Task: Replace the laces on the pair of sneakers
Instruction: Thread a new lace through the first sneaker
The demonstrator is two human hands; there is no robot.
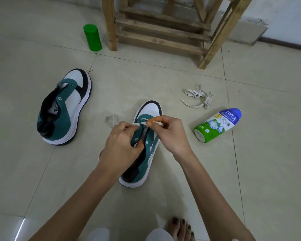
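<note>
A green, white and black sneaker (151,110) stands on the floor tiles in front of me, toe pointing away. My left hand (122,143) grips its left eyelet flap. My right hand (169,133) pinches a white lace (111,119) over the lower eyelets; the lace's loose end trails on the floor to the left of the shoe. The second sneaker (66,108) lies at the left, tilted on its side with no lace in it. Another white lace (198,97) lies loose in a heap at the right.
A powder bottle with a blue cap (217,126) lies on its side right of the shoe. A green cylindrical container (92,37) stands at the back left beside a wooden stool (163,32). My bare foot (179,228) shows at the bottom edge.
</note>
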